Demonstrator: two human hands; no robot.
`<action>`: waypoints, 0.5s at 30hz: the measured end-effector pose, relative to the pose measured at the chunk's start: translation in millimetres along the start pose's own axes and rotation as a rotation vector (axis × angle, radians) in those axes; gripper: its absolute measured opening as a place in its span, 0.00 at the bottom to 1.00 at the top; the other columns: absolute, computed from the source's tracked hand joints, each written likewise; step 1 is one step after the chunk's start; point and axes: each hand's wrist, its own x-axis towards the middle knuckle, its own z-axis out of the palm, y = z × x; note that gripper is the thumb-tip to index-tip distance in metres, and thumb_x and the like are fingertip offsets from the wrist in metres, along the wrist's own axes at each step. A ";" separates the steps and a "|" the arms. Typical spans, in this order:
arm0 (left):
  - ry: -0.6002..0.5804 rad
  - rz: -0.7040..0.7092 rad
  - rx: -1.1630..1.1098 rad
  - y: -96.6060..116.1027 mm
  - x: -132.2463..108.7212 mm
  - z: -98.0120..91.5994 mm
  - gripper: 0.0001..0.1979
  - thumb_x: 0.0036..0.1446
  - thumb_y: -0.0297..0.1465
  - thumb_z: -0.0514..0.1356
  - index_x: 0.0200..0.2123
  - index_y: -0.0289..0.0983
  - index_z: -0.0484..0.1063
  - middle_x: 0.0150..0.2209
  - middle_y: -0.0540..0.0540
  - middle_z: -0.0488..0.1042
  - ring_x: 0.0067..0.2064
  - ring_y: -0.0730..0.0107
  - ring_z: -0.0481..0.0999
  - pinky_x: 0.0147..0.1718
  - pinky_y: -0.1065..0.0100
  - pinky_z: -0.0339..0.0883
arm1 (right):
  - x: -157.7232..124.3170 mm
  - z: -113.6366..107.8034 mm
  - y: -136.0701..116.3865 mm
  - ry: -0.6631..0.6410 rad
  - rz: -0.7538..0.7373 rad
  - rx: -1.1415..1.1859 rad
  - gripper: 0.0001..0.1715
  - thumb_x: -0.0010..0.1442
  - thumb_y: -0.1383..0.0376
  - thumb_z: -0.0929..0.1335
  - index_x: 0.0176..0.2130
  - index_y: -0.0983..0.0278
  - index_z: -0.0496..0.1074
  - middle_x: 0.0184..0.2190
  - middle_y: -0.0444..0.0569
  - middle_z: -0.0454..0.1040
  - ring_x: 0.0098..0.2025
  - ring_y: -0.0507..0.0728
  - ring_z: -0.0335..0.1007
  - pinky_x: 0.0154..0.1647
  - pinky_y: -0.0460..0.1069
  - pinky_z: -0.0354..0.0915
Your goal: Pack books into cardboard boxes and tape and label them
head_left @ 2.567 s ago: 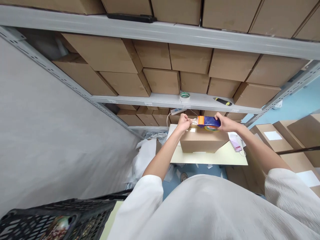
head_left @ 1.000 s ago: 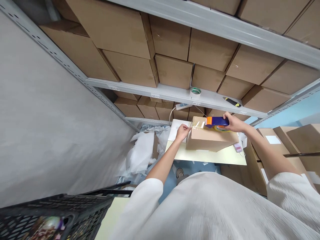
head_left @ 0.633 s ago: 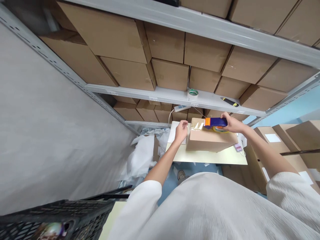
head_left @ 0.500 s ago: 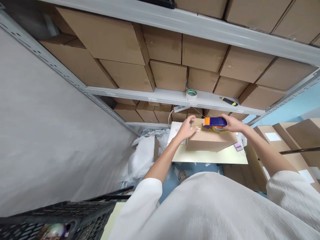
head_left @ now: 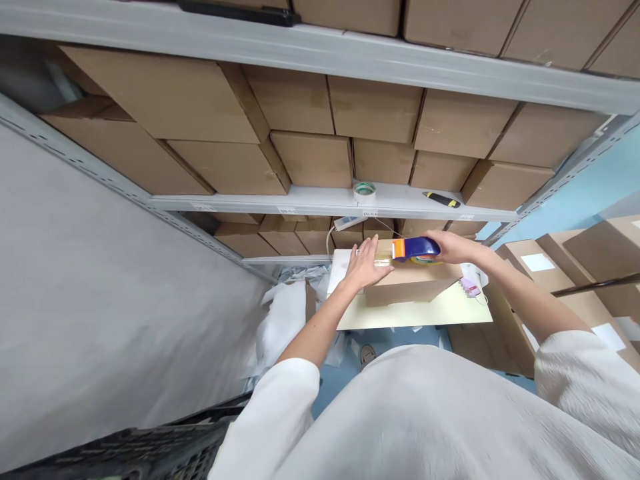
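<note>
A cardboard box [head_left: 410, 288] stands on a pale yellow table [head_left: 425, 317] in front of me. My right hand [head_left: 450, 247] is wrapped round a blue and orange tape dispenser [head_left: 419, 248], whose orange front end is at the box's top. A strip of clear tape [head_left: 383, 253] lies on the top between the dispenser and my left hand. My left hand [head_left: 367, 264] lies with fingers stretched against the left end of the box top, touching the tape.
Cardboard boxes [head_left: 310, 160] fill the grey shelves [head_left: 320, 200] ahead. A tape roll [head_left: 364, 192] and a utility knife [head_left: 442, 199] lie on the shelf edge. More boxes [head_left: 535, 267] are stacked at right. A black crate [head_left: 150, 447] stands lower left, near the grey wall.
My left hand has come down flat onto the left end of the box. The dispenser stays in my right hand over the box top. The camera view has shifted a little.
</note>
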 end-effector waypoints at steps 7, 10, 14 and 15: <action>-0.033 -0.009 0.174 4.6 4.5 -7.2 0.59 0.56 0.56 0.70 0.82 0.42 0.51 0.79 0.35 0.62 0.83 0.36 0.49 0.80 0.38 0.22 | -15.8 -14.9 36.1 -0.037 0.085 -0.175 0.22 0.60 0.51 0.78 0.48 0.56 0.73 0.45 0.53 0.82 0.43 0.64 0.77 0.40 0.52 0.65; -0.098 -0.033 0.308 7.4 4.9 -10.9 0.58 0.61 0.60 0.64 0.83 0.42 0.45 0.81 0.38 0.58 0.83 0.39 0.47 0.80 0.38 0.24 | -37.1 -30.3 70.4 -0.026 0.115 -0.206 0.25 0.59 0.51 0.78 0.51 0.56 0.73 0.47 0.53 0.82 0.46 0.65 0.78 0.42 0.52 0.66; -0.122 -0.044 0.364 6.1 6.4 -11.7 0.58 0.61 0.60 0.63 0.84 0.42 0.44 0.81 0.38 0.58 0.83 0.37 0.50 0.81 0.38 0.30 | -71.3 -46.6 116.4 -0.027 0.151 -0.205 0.20 0.58 0.53 0.76 0.46 0.57 0.71 0.41 0.52 0.80 0.41 0.64 0.77 0.39 0.52 0.65; -0.117 -0.043 0.364 5.1 6.9 -11.4 0.58 0.61 0.60 0.64 0.84 0.43 0.44 0.81 0.38 0.58 0.82 0.36 0.51 0.81 0.38 0.31 | -79.0 -49.1 126.7 -0.032 0.164 -0.205 0.19 0.58 0.54 0.75 0.44 0.57 0.70 0.39 0.51 0.79 0.39 0.63 0.76 0.37 0.52 0.65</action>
